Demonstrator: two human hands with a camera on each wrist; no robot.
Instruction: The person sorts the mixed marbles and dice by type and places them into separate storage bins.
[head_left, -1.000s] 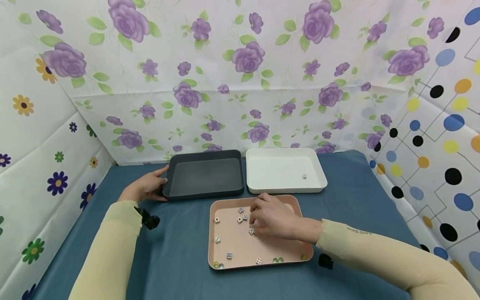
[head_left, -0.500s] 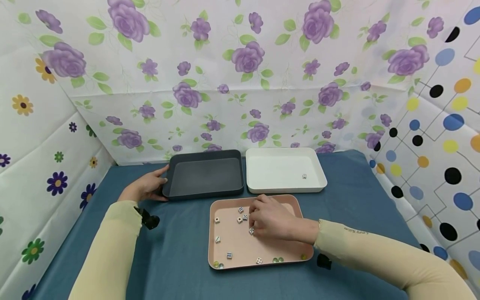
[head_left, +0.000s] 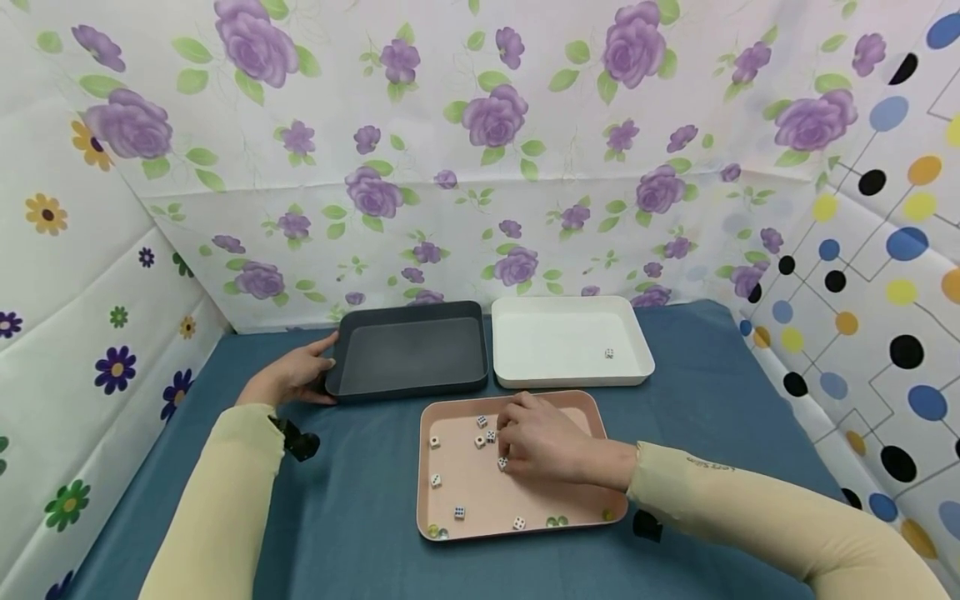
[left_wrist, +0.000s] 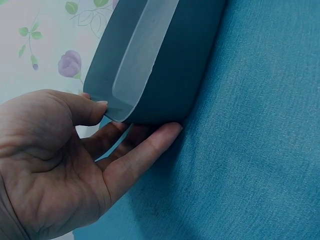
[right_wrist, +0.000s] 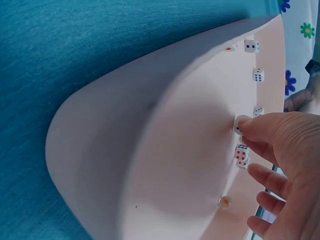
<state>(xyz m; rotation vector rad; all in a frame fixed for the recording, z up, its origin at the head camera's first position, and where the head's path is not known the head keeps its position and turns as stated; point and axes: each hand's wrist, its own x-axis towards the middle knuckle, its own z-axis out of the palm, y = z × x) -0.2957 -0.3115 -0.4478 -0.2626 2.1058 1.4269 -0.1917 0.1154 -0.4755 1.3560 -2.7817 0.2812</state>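
My right hand (head_left: 542, 442) is low over the pink tray (head_left: 480, 496). Its thumb and forefinger pinch a small white die (right_wrist: 237, 125), and the other fingers are loosely bent. Several more white dice lie in this tray, among them one with blue pips (head_left: 460, 513) near the front and one by the left wall (head_left: 436, 481). My left hand (left_wrist: 65, 160) rests at the left end of the dark grey tray (head_left: 408, 354). The thumb touches the rim at the corner, and the fairly straight fingers lie against the outer wall.
Beside the dark tray stands a white tray (head_left: 555, 333) with one die (head_left: 609, 353) in it. Glassy beads (head_left: 557, 521) lie along the pink tray's front wall. A blue cloth (head_left: 352, 500) covers the table, and patterned sheets (head_left: 450, 233) hang behind and at both sides.
My right hand has shifted slightly left, its thumb and forefinger coming onto the die. My left hand and the trays stay in place.
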